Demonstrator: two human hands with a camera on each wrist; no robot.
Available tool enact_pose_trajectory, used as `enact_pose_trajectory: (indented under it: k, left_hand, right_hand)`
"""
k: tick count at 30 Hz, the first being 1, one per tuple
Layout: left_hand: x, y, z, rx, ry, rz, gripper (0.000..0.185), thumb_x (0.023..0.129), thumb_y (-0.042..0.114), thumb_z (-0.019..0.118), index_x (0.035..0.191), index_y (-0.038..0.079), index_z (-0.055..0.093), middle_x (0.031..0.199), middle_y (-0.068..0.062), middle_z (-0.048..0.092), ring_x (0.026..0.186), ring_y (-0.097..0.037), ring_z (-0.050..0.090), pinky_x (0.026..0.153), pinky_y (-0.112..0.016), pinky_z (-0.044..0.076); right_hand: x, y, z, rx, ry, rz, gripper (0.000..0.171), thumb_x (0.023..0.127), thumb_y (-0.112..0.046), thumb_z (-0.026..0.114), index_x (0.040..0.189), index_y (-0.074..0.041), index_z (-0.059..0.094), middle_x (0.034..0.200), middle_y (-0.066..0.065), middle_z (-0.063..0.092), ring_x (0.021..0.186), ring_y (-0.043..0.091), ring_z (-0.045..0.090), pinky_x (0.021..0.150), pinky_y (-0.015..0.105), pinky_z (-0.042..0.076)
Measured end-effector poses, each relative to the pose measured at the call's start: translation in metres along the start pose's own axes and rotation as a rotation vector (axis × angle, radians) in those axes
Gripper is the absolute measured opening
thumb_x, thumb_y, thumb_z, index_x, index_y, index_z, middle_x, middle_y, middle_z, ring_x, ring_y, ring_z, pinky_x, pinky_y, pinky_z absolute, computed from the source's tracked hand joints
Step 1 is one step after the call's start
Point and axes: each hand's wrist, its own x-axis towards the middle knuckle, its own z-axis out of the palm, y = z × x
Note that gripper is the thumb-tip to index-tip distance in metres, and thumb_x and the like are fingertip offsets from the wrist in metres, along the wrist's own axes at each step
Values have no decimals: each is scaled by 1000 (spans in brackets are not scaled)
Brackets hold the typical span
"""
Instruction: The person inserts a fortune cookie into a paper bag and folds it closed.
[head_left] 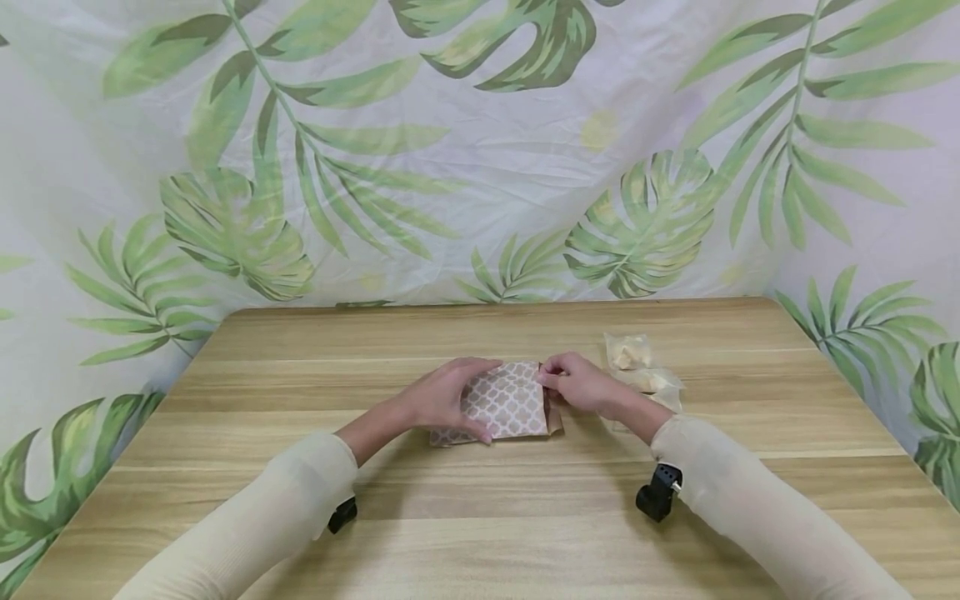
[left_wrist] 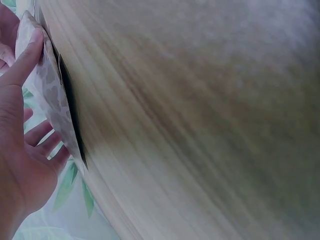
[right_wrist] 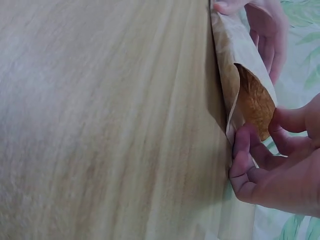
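A flat paper bag [head_left: 510, 400] with a white lattice pattern on beige lies on the wooden table, its mouth toward the right. My left hand [head_left: 441, 400] grips it from the left, thumb at the near edge and fingers at the far edge. At the mouth, my right hand [head_left: 581, 385] pinches the bag's rim between thumb and finger. The right wrist view shows the mouth gaping, with plain brown paper [right_wrist: 256, 102] inside and other right-hand fingers [right_wrist: 242, 165] curled at the lower rim. What the bag holds, if anything, is hidden.
Just right of my right hand lie small clear packets [head_left: 628, 352] with pale yellowish contents, partly behind the wrist. A leaf-patterned cloth [head_left: 517, 183] hangs behind the wooden table [head_left: 480, 533]. A black wrist camera [head_left: 660, 493] hangs under the right sleeve.
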Motion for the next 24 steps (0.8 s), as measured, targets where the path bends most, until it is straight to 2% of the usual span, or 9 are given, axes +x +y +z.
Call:
enact_pose_trajectory:
  k: [7,13,18,22,24]
  left_hand:
    - [-1,1,-1,-1,22,-18,109,67,46,97,153,0,46,151,-21,53,139,-38,50,118,-51,39]
    - [-3,3,-1,-13,50,-44,104,68,43,97,150,1,51,145,-19,59,134,-35,56,114,-49,45]
    - [-2,3,-1,-27,67,-58,99,67,40,98,147,1,55,143,-18,61,132,-35,57,114,-49,45]
    - [-2,3,0,-42,73,-77,97,67,38,99,146,2,56,143,-18,61,134,-36,55,115,-49,44]
    - [-1,3,0,-47,78,-78,96,67,37,99,146,2,57,143,-18,61,134,-36,54,115,-50,43]
  right_hand:
    - [-1,-2,-3,35,-32,41,23,111,-7,44,102,4,62,96,8,60,94,22,55,84,32,46]
    - [0,0,-4,49,-36,50,21,110,-8,45,103,2,62,97,8,61,93,22,57,79,31,44]
    - [0,5,-7,0,-59,-27,15,101,3,53,111,6,64,101,12,61,94,23,57,79,30,47]
    - [-1,9,-8,-78,-80,-119,30,90,9,59,119,10,65,102,15,65,96,24,59,84,31,51]
    - [-2,9,-8,-131,-70,-133,35,88,7,63,122,11,65,98,13,65,91,22,59,81,29,50]
